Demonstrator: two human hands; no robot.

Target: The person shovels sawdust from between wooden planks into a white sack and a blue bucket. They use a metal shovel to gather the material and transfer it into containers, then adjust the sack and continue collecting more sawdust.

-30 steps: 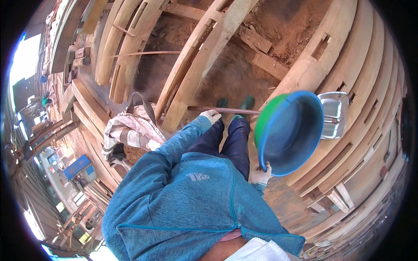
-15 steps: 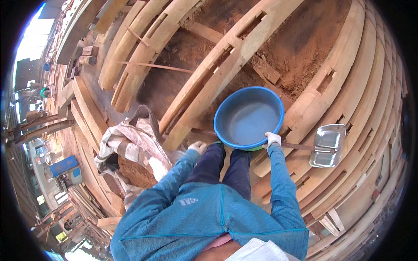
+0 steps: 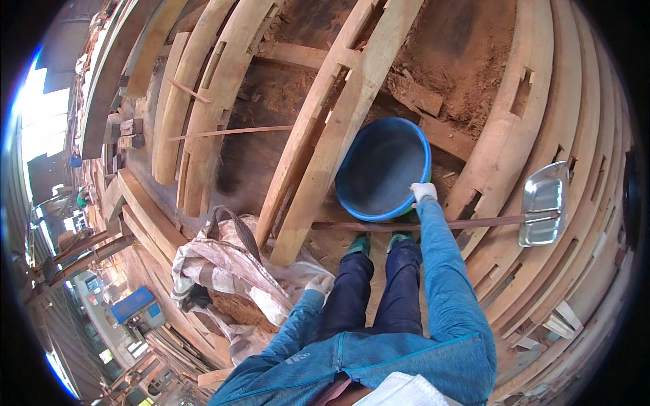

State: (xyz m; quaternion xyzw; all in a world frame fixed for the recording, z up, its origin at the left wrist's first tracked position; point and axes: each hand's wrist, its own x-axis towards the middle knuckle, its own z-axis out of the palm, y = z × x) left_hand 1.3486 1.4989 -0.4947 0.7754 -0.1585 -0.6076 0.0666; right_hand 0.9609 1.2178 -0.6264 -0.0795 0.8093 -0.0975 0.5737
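Observation:
A round blue plastic basin [image 3: 383, 166] tilts up on its edge, its mouth turned toward me and nothing visible inside. My right hand [image 3: 424, 192], in a pale glove, is closed on the basin's lower right rim. My left hand [image 3: 320, 284], also gloved, is closed at the edge of a white woven sack [image 3: 233, 267]; its fingertips are partly hidden. Brown sawdust [image 3: 242, 308] shows in the sack's mouth. Below the basin, a shovel with a shiny metal blade [image 3: 544, 204] and a long wooden handle [image 3: 474, 222] lies crosswise over the timbers.
Long curved timbers with cut slots [image 3: 338, 115] run ahead of me, sawdust and chips between them. More curved timbers [image 3: 525, 88] are stacked closely on the right. Thin wood strips [image 3: 233, 131] lie across the left ones. A blue box [image 3: 133, 304] stands far left.
The basin has tilted up further, with my right hand still on its rim. My left hand has come against the sack's edge. My view has shifted, showing more of the shovel handle.

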